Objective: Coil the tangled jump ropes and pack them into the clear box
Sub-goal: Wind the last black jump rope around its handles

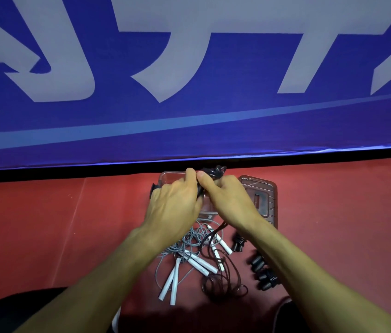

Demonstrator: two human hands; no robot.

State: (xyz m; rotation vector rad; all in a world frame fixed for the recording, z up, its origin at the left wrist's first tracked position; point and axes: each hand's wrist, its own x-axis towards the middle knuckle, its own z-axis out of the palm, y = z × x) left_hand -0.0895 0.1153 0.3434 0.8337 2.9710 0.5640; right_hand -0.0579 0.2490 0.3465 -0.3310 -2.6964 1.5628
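Both my hands meet above the clear box [165, 177], which sits on the red floor by the banner. My left hand [176, 205] and my right hand [229, 200] grip a black jump rope bundle [213, 171] over the box; a dark cord trails from it down past my right wrist. Nearer me lies a tangle of grey ropes with white handles [197, 260], mixed with a dark brown rope [223, 282]. The inside of the box is mostly hidden by my hands.
The box's clear lid [261, 200] lies flat to the right of the box. Several black handles [261, 270] lie on the floor under my right forearm. A blue banner [189, 116] stands just behind the box. My knees show at the bottom edge.
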